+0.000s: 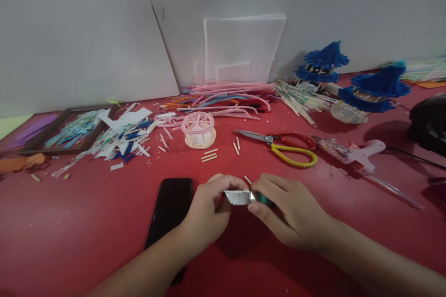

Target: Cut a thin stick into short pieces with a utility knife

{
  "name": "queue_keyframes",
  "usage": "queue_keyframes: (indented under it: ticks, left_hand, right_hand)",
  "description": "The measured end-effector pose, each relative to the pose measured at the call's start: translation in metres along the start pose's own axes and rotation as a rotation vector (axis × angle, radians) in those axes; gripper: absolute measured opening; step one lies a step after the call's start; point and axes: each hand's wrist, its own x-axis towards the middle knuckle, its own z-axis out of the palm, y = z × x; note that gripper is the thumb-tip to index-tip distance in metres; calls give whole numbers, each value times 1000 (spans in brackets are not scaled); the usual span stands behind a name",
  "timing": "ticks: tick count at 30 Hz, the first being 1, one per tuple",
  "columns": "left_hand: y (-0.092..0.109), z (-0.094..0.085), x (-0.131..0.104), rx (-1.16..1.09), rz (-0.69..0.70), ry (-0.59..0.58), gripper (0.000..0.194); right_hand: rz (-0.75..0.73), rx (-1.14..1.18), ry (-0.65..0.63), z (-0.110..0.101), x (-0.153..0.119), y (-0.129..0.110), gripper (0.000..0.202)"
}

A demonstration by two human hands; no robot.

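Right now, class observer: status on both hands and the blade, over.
Left hand and right hand both pinching the cutter blade over the red table. Black phone touching left wrist. Scissors beyond, apart.

The light is soft and a little dim, with a slight green tint on the white wall (87, 32). It seems to come from above and in front, since the hands cast dark shadows on the red bench (87, 222) toward the camera. There is no strong glare. The middle looks fairly sharp. The edges bend and stretch, and the far corners look darker and blurry.
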Motion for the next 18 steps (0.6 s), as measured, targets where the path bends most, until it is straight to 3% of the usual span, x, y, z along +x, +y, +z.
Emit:
queue_keyframes:
  ticks: [12, 18]
  left_hand:
    - [2, -3, 0, 85, 76, -6, 24]
    - [7, -1, 0, 74, 101, -59, 20]
  right_hand:
    - [-3, 10, -20, -3, 1, 4, 27]
    - [112, -154, 190, -11, 1, 29, 22]
